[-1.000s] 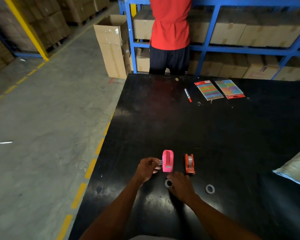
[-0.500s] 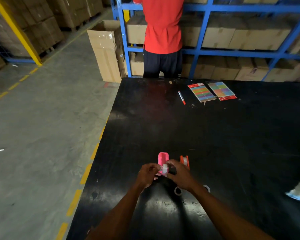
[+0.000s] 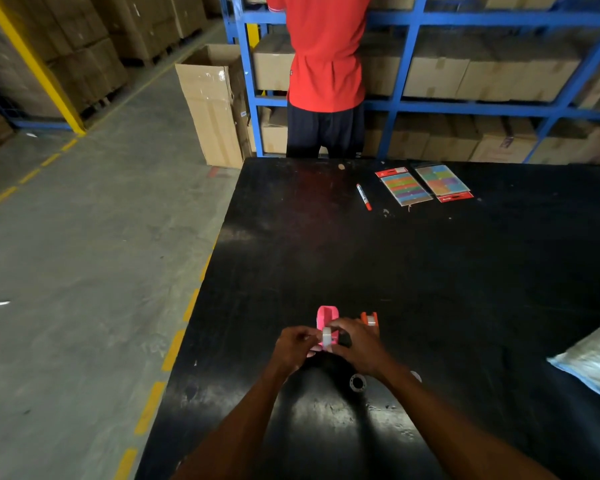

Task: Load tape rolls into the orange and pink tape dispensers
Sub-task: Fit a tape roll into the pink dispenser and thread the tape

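The pink dispenser (image 3: 326,314) stands on the black table (image 3: 430,271) just beyond my hands. Right of it stands the orange dispenser (image 3: 365,317), with a pale roll (image 3: 371,320) seated in it. In front of the pink dispenser, a small whitish tape roll (image 3: 327,336) is held between both hands. My left hand (image 3: 293,346) pinches its left side. My right hand (image 3: 359,344) has its fingers over its top and right side. A small dark piece (image 3: 344,339) shows under my right fingers; I cannot tell what it is.
A loose ring (image 3: 357,382) lies near my right wrist, and a second ring (image 3: 416,376) peeks from behind that forearm. A red marker (image 3: 363,196) and two colourful card packs (image 3: 425,184) lie far back. A person in red (image 3: 326,64) stands at the blue shelves. A pale bag (image 3: 593,362) is at right.
My right hand left the ring on the table and came up to the roll that my left hand held beside the pink dispenser. Both hands now grip it.
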Tool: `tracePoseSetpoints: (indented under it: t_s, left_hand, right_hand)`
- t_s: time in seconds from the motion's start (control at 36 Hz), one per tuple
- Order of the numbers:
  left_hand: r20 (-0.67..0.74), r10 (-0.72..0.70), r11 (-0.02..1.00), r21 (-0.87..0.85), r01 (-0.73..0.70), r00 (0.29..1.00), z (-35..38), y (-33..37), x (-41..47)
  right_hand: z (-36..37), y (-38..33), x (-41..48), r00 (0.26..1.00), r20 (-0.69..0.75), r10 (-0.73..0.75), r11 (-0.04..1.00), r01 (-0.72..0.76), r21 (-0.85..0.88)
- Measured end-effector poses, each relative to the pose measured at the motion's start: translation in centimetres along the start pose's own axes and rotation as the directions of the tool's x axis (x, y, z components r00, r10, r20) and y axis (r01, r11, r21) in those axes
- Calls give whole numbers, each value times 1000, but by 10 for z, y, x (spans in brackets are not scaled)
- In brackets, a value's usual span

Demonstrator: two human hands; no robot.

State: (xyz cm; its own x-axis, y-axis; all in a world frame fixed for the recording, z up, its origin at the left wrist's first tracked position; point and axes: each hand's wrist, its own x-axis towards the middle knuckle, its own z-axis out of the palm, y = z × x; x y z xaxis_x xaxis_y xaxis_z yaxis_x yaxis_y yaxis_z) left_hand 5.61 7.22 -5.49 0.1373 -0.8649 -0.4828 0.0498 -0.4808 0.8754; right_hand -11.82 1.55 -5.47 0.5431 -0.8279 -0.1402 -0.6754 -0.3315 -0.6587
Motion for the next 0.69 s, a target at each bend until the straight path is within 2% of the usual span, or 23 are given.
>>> tracePoseSetpoints:
  t_s: [0.22,0.47,0.61,0.69]
  left_hand:
    - [-14,-33,999,5,33,999,0,-2,10]
    - [-8,-47,999,12,47,999,5,-6,28]
    - [-34,-36,998,50,38,999,2,-9,40]
    - [-95,-19,994,108,29,995,-4,-14,52]
  right_hand:
    - [-4,-1,2,1000,19,-7,1000,7,2]
    - [-14,1,11,998,42,44,995,-40,-92]
    - [-14,16,28,994,46,96,982,-87,-170]
    - [-20,14,38,992,73,108,979,-93,-183]
